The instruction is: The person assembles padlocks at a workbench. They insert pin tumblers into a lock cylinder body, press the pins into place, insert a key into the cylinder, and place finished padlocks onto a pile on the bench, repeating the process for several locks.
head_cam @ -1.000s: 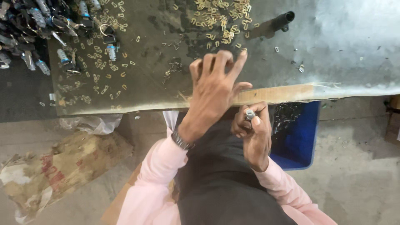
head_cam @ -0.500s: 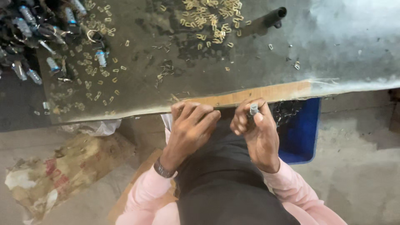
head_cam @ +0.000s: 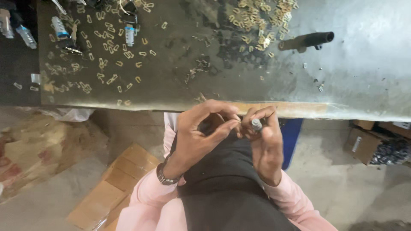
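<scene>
The right hand (head_cam: 266,143) was closed around a small grey metal cylinder (head_cam: 256,124), its round end standing up between thumb and forefinger. Just beside it, the left hand (head_cam: 201,137) curled its fingertips (head_cam: 234,122) toward that cylinder, pinched together; whether they held anything could not be told. Beyond both hands ran the grey metal-topped table (head_cam: 364,85), with scattered small brass clips (head_cam: 261,21) and a black-handled tool (head_cam: 306,40) farther off.

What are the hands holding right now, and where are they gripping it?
The right hand pinches a small grey cylindrical piece around its body, its round end poking out. The left hand brings fingertips beside it; whether they hold anything cannot be told.
</scene>
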Available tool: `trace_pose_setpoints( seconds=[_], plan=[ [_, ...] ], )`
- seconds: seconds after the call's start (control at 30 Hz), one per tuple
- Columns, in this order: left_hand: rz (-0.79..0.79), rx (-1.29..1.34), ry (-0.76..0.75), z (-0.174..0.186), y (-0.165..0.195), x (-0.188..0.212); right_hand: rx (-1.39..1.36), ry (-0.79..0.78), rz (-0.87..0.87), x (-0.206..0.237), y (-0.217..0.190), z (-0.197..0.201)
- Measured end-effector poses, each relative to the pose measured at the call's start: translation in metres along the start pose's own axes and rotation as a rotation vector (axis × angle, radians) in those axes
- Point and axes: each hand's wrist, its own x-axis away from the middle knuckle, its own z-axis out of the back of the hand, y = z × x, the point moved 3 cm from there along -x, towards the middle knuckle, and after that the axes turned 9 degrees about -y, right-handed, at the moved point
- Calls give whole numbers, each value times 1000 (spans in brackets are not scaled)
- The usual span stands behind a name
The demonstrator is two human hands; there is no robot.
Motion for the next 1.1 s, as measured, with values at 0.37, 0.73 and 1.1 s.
trace_pose_setpoints(
  seconds=[0.37, 0.73, 1.1],
  plan=[
    [-12, -69, -36, 44, 9, -56, 10, 305, -142, -47, 11, -29],
    [-231, -378, -135, 5, 39, -76, -102, 214, -91, -50, -11, 9],
    [-238, -528, -165, -113, 49, -66, -174, 113, -35, 3, -65, 71]
  ],
)
